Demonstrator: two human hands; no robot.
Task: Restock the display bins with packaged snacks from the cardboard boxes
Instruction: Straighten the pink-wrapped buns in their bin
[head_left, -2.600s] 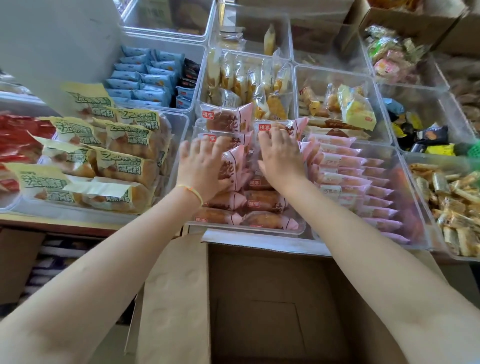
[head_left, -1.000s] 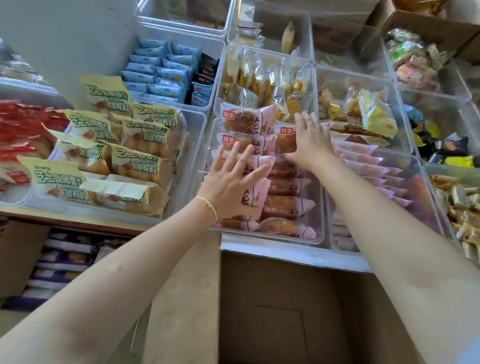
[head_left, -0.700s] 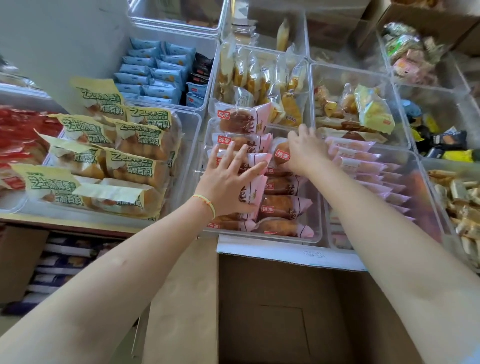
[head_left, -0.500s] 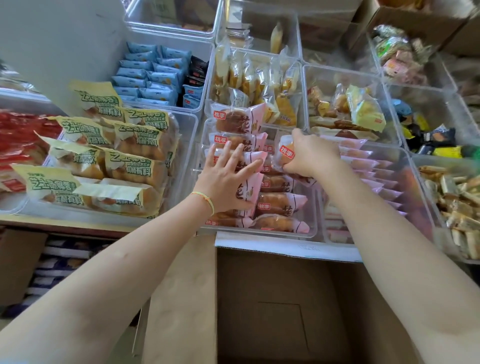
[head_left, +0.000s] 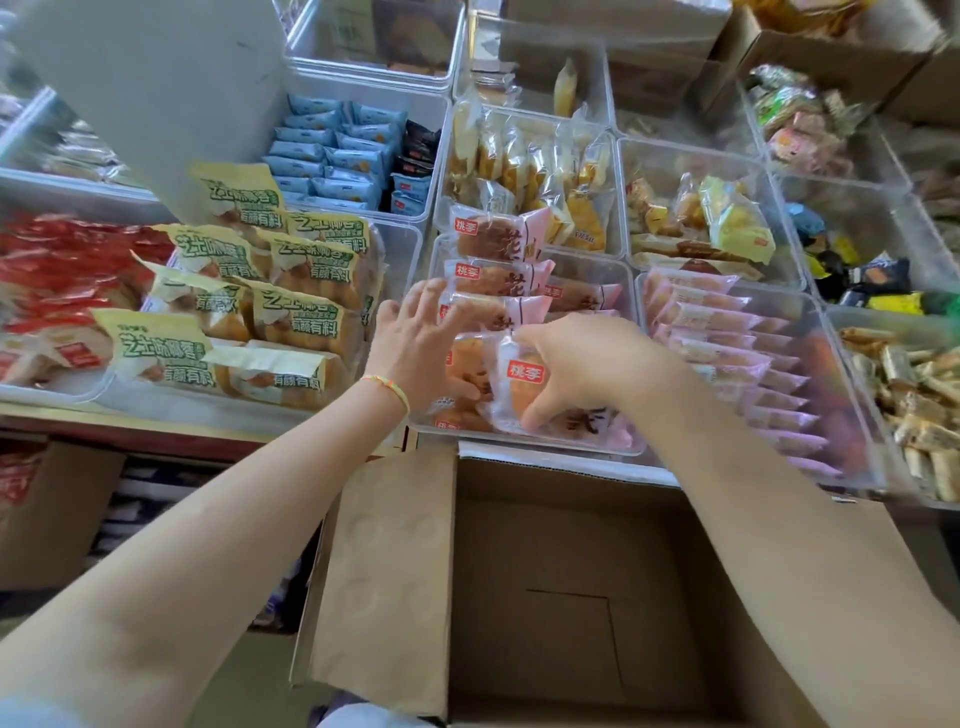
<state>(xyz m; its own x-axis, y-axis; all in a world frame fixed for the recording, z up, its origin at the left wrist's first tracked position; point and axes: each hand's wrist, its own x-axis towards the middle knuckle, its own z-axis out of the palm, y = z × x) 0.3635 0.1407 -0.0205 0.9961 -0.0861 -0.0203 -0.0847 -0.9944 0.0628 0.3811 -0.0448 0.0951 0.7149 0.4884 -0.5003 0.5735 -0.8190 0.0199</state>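
Note:
A clear display bin (head_left: 524, 444) in front of me holds pink-wrapped pastry packs with red labels. My right hand (head_left: 587, 364) grips one such pastry pack (head_left: 519, 389) near the bin's front edge, thumb under it and fingers over the top. To its left, my left hand (head_left: 415, 348) lies with fingers spread against the left column of pastry packs (head_left: 493, 283). An open cardboard box (head_left: 566, 597) stands below the bin, and what I see of its inside shows no packs.
Left of the bin is a bin of yellow-labelled bread packs (head_left: 270, 317). On the right sits a bin of pink wafer packs (head_left: 727, 343). Further bins of blue packs (head_left: 343, 156), yellow snacks (head_left: 524, 161) and mixed sweets fill the back. More cardboard boxes stand top right.
My right hand took a pastry pack from the back of the right column and carried it to the bin's front. My left hand stayed spread on the left column.

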